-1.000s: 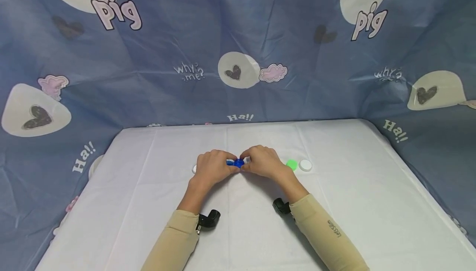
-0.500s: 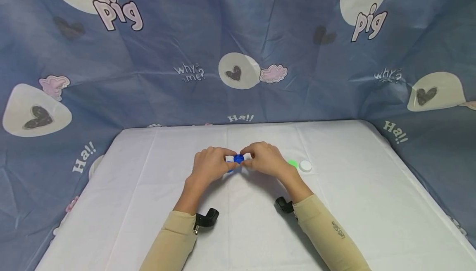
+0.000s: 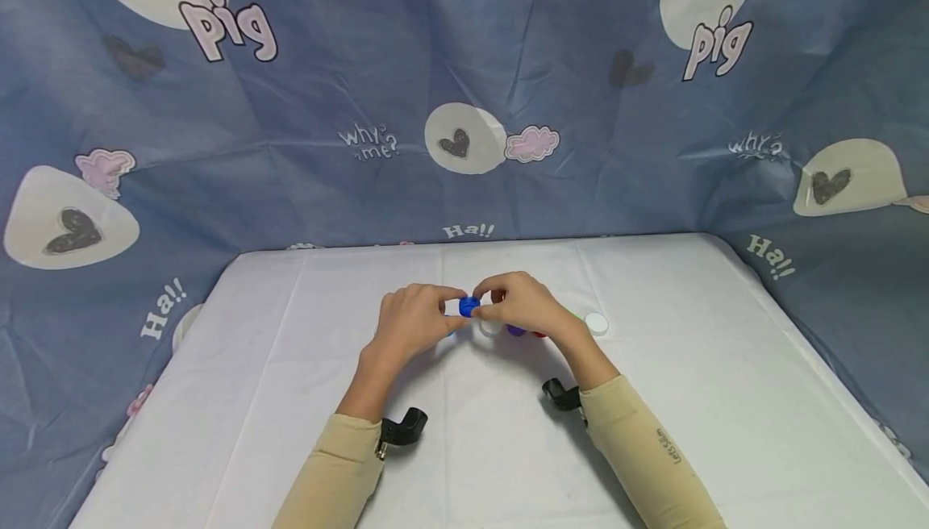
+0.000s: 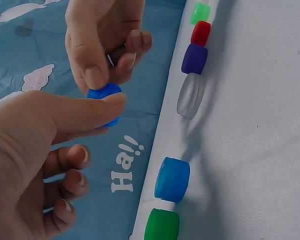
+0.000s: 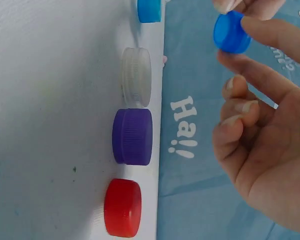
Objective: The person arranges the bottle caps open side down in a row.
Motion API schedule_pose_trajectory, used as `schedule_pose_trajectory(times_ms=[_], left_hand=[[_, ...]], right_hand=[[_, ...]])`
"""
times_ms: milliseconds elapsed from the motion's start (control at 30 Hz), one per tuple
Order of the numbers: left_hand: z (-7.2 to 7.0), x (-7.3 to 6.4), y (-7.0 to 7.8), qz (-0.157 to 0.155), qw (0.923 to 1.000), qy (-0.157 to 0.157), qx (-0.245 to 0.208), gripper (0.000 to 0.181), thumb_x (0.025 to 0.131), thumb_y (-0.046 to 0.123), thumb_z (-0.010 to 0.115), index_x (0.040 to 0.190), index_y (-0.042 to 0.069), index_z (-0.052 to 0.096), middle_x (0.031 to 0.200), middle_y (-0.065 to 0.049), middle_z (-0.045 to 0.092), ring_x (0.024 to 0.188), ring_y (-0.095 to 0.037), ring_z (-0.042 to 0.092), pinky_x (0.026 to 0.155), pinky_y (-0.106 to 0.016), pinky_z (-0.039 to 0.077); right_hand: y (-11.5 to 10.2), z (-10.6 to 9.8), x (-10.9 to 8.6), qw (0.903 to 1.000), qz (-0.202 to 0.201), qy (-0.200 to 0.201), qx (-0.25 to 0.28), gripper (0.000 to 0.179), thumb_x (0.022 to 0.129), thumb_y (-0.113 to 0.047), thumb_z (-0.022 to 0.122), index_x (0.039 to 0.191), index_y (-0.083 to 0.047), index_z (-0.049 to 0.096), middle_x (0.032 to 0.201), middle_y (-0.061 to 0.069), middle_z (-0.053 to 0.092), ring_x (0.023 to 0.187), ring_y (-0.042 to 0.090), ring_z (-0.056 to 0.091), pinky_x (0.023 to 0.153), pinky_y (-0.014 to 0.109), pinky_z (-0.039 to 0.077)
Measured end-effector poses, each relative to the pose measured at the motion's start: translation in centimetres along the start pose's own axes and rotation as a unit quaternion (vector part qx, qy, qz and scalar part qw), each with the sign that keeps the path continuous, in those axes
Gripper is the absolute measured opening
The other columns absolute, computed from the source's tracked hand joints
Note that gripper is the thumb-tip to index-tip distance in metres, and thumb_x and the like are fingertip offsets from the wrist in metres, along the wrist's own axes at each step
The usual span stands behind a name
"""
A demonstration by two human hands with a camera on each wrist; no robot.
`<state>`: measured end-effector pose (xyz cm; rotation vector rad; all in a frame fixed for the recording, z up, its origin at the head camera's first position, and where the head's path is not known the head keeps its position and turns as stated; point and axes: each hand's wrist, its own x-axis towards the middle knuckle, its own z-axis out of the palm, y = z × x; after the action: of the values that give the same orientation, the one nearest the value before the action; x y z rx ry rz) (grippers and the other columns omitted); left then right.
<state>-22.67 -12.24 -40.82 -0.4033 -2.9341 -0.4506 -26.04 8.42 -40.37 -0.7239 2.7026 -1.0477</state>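
A dark blue bottle cap (image 3: pixel 469 306) is held up above the table between both hands. My left hand (image 3: pixel 410 321) pinches one side of it with thumb and forefinger, other fingers loosely curled. From the other side, my right hand (image 3: pixel 524 305) pinches the same cap by thumb and forefinger. Its hollow side shows in the right wrist view, where the blue cap (image 5: pixel 232 34) is tilted. Below it stand a clear cap (image 4: pixel 190 96) and a lighter blue cap (image 4: pixel 172 179). Past the clear one are a purple cap (image 5: pixel 133 136) and a red cap (image 5: pixel 123 208).
The row continues with a green cap (image 4: pixel 162 224) at one end and a light green cap (image 4: pixel 200 13) at the other. A white cap (image 3: pixel 597 323) lies right of my right hand. White cloth covers the table (image 3: pixel 464 448); a printed blue curtain (image 3: pixel 305 190) hangs behind.
Both hands have lifted the dark blue cap upward from the row. The clear, purple and red caps below my right hand have come into view in the head view.
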Motion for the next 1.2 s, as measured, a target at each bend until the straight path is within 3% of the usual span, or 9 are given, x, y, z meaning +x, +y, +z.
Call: schedule_pose_trajectory(times_ms=[167,300,433,667,833,967,1200], left_hand=[[0.0,0.0,-0.1,0.043,0.9968,0.063,0.025,0.035,0.081,0.050,0.078,0.114,0.040,0.074,0.062,0.015,0.052,0.049,-0.008,0.043,0.043,-0.028,0.031],[0.2,0.1,-0.4,0.088,0.9843,0.143,0.054,0.029,0.079,0.049,0.080,0.106,0.038,0.078,0.059,0.014,0.052,0.046,-0.004,0.038,0.040,-0.024,0.027],[0.2,0.1,-0.6,0.114,0.9744,0.180,0.070,0.028,0.077,0.048,0.082,0.102,0.036,0.079,0.057,0.014,0.053,0.045,-0.002,0.036,0.039,-0.022,0.025],[0.0,-0.1,-0.5,0.107,0.9777,0.165,0.075,0.026,0.080,0.048,0.079,0.102,0.036,0.079,0.060,0.014,0.057,0.046,-0.002,0.039,0.041,-0.022,0.026],[0.1,0.0,-0.6,0.087,0.9827,0.151,0.062,0.027,0.083,0.054,0.074,0.103,0.036,0.079,0.061,0.013,0.058,0.048,-0.004,0.042,0.041,-0.023,0.028],[0.3,0.1,-0.9,0.058,0.9879,0.139,0.036,0.029,0.083,0.056,0.072,0.105,0.037,0.079,0.065,0.012,0.061,0.051,-0.005,0.046,0.043,-0.025,0.030],[0.6,0.0,-0.8,0.017,0.9950,0.096,-0.023,0.032,0.086,0.054,0.071,0.111,0.035,0.077,0.072,0.011,0.066,0.058,-0.005,0.051,0.048,-0.026,0.036]], right_hand=[[0.8,-0.1,0.1,0.9952,-0.005,-0.026,0.094,0.020,0.086,-0.033,0.072,0.103,-0.022,0.075,0.078,0.010,0.064,0.066,0.015,0.052,0.062,0.029,0.043],[1.1,-0.2,0.2,0.9928,0.007,-0.033,0.115,0.021,0.088,-0.038,0.070,0.103,-0.024,0.075,0.085,0.014,0.066,0.071,0.017,0.053,0.066,0.031,0.044],[1.2,-0.3,0.3,0.9910,0.018,-0.037,0.127,0.022,0.089,-0.039,0.069,0.104,-0.025,0.075,0.092,0.016,0.068,0.075,0.020,0.055,0.068,0.031,0.045],[1.1,-0.2,0.3,0.9930,0.023,-0.033,0.111,0.024,0.089,-0.041,0.070,0.105,-0.025,0.076,0.087,0.013,0.067,0.071,0.016,0.052,0.064,0.030,0.043],[0.7,-0.2,0.2,0.9998,0.009,0.012,0.012,0.029,0.086,-0.046,0.073,0.109,-0.029,0.075,0.079,-0.001,0.064,0.068,0.015,0.054,0.060,0.031,0.043],[0.2,-0.2,0.0,0.9977,-0.003,0.045,-0.052,0.026,0.086,-0.047,0.073,0.107,-0.032,0.075,0.077,-0.006,0.060,0.067,0.014,0.053,0.058,0.032,0.040],[-0.1,0.0,-0.2,0.9961,-0.008,0.067,-0.057,0.023,0.087,-0.042,0.073,0.104,-0.026,0.078,0.076,-0.007,0.060,0.066,0.012,0.051,0.059,0.031,0.039]])
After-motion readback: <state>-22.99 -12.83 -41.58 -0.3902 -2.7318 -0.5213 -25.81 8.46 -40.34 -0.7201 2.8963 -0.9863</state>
